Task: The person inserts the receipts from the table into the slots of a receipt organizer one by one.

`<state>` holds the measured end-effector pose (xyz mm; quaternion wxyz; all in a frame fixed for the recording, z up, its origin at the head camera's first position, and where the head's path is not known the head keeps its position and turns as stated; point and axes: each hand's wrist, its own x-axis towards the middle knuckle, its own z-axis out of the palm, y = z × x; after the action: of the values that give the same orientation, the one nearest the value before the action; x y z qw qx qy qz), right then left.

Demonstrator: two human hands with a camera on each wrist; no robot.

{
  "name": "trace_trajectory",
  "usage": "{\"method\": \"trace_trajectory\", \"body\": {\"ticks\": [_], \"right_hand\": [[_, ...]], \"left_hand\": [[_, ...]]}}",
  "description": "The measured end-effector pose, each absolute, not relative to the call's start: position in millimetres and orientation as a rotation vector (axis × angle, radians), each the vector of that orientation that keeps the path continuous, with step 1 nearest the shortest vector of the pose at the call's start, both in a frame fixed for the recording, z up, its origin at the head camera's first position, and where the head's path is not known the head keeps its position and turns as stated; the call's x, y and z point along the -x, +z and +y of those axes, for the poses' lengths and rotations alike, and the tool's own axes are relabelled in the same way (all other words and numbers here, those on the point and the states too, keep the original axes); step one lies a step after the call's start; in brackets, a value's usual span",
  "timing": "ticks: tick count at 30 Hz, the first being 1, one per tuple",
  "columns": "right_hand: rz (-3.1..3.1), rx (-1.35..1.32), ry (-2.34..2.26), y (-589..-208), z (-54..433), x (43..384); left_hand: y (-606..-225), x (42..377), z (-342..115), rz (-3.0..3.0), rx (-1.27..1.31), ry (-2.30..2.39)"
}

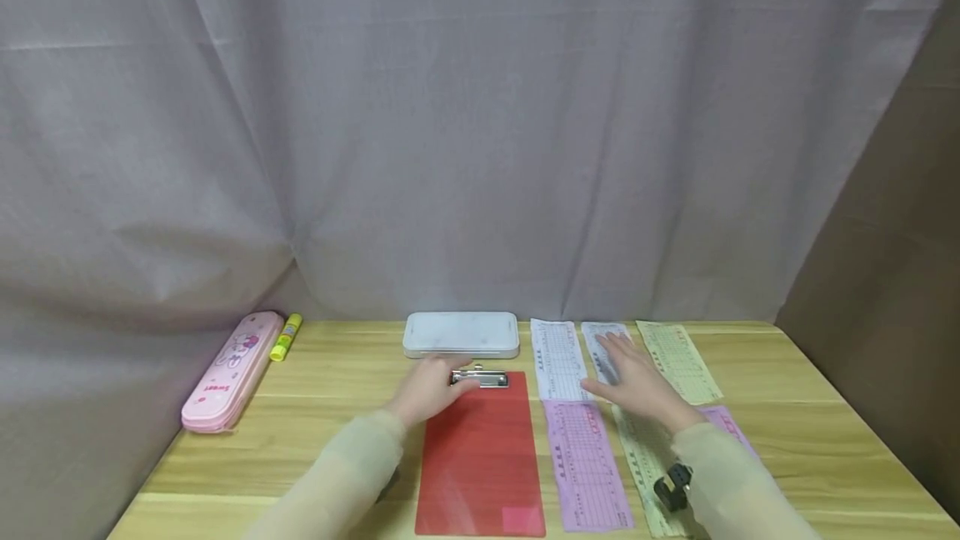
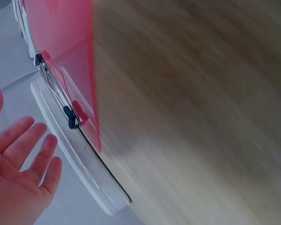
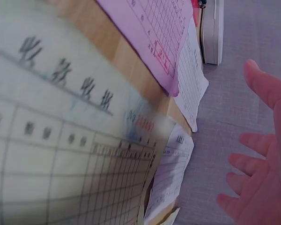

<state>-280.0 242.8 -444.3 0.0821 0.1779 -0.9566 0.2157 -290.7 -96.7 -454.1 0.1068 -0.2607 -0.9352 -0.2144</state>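
Note:
My left hand [image 1: 427, 390] is at the top left corner of a red clipboard [image 1: 480, 457], its thumb reaching toward the metal clip [image 1: 483, 378]. The left wrist view shows that hand [image 2: 25, 164] with spread fingers and nothing in the palm. Over the printed receipt slips, my right hand [image 1: 637, 382] has its fingers extended and overlaps a white slip [image 1: 596, 343]. In the right wrist view the hand [image 3: 262, 173] is spread and holds nothing. A second white slip [image 1: 557, 361] and a purple slip [image 1: 588, 465] lie between it and the clipboard.
A white flat case [image 1: 461, 336] stands behind the clipboard. Farther right lie a yellow slip [image 1: 678, 361], another yellowish slip [image 1: 637, 448] and a purple one [image 1: 723, 419] partly under the right arm. At left are a pink pencil case [image 1: 232, 373] and a yellow glue stick [image 1: 286, 337].

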Motion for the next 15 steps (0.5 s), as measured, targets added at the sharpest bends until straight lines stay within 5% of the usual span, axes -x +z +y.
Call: {"method": "trace_trajectory", "body": {"ticks": [15], "right_hand": [[-2.905,-0.563,0.729,-443,219,301]], "left_hand": [[-461,299,-78,-2.807,0.75,-0.937]]}}
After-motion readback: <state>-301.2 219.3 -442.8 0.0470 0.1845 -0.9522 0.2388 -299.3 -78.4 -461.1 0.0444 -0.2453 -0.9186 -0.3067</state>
